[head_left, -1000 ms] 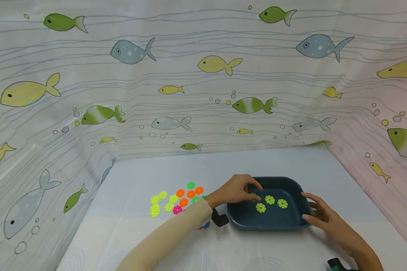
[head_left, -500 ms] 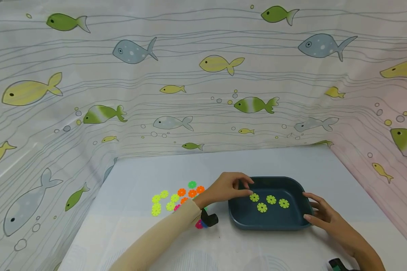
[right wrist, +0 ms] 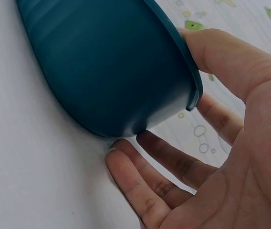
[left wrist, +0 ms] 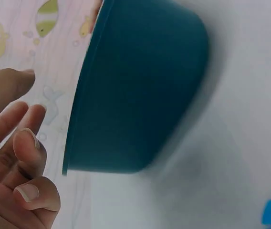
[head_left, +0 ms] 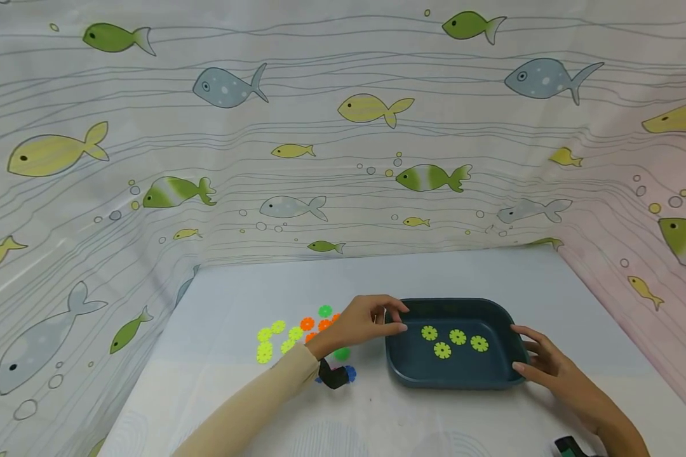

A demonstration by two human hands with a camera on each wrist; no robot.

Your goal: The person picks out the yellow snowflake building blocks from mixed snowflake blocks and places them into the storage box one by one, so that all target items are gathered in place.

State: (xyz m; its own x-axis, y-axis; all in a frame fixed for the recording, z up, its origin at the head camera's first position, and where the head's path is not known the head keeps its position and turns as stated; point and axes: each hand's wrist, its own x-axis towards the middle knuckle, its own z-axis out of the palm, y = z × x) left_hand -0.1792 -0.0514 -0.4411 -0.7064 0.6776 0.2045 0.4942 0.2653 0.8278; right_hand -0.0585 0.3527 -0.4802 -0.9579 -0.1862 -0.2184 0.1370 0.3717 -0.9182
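A dark blue tray [head_left: 457, 376] stands on the white table, with several yellow notched discs [head_left: 443, 350] lying flat inside. My left hand [head_left: 368, 320] hovers at the tray's left rim, thumb and fingers apart with nothing between them. In the left wrist view, its fingers [left wrist: 28, 193] are loosely bent beside the tray's outer wall [left wrist: 130, 95]. My right hand [head_left: 554, 365] holds the tray's right end. The right wrist view has the thumb [right wrist: 221, 55] at the rim and other fingers against the outer side. Left of the tray lie loose yellow discs [head_left: 265, 352], partly hidden by the left arm.
Orange discs [head_left: 307, 324], green discs [head_left: 325, 311] and a blue disc [head_left: 351, 373] also lie left of the tray. A black wrist camera [head_left: 333, 376] hangs under my left wrist. A fish-printed curtain [head_left: 366, 146] surrounds the table at the back and sides.
My left hand has let go of a yellow disc in the tray and drawn back left to the rim. The right hand stays on the tray, which has not visibly moved.
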